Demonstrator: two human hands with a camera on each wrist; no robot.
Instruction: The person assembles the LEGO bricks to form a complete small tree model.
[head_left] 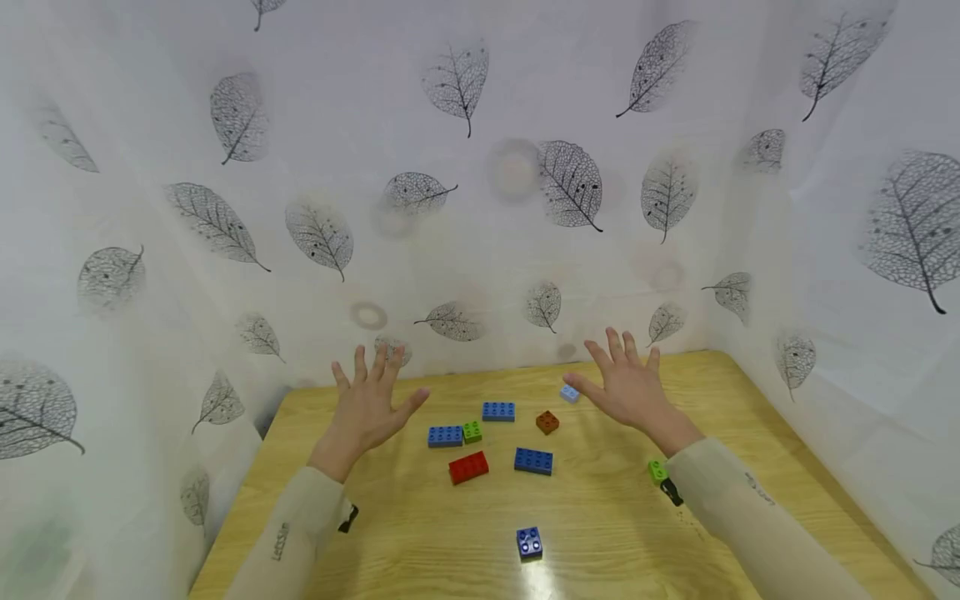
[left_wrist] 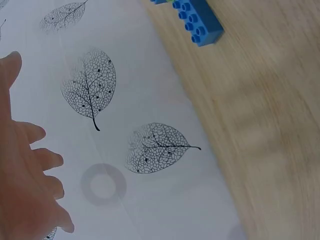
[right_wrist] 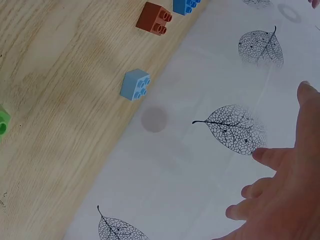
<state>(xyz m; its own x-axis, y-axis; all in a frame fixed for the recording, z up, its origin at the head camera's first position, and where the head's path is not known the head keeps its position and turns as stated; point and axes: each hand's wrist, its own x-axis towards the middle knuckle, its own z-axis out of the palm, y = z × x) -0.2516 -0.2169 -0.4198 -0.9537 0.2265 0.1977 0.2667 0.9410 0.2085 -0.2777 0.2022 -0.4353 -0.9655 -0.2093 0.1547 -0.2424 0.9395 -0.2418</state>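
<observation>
Both hands are raised above the table with fingers spread and nothing held. My left hand [head_left: 366,410] is left of a blue eight-stud brick [head_left: 446,437], which stands against a lime green brick [head_left: 472,431]. My right hand [head_left: 630,387] is nearest a pale blue brick [head_left: 570,392], with a brown brick [head_left: 547,422] to its left. Between the hands lie another blue brick [head_left: 498,411], a red brick [head_left: 468,467] and a darker blue brick [head_left: 533,461]. Closer to me sits a small dark blue brick [head_left: 529,542].
A second lime green brick [head_left: 657,472] lies by the right sleeve, partly covered by the wrist gear. The wooden table [head_left: 600,525] is bordered by a white curtain [head_left: 480,250] printed with leaves, at the back and both sides.
</observation>
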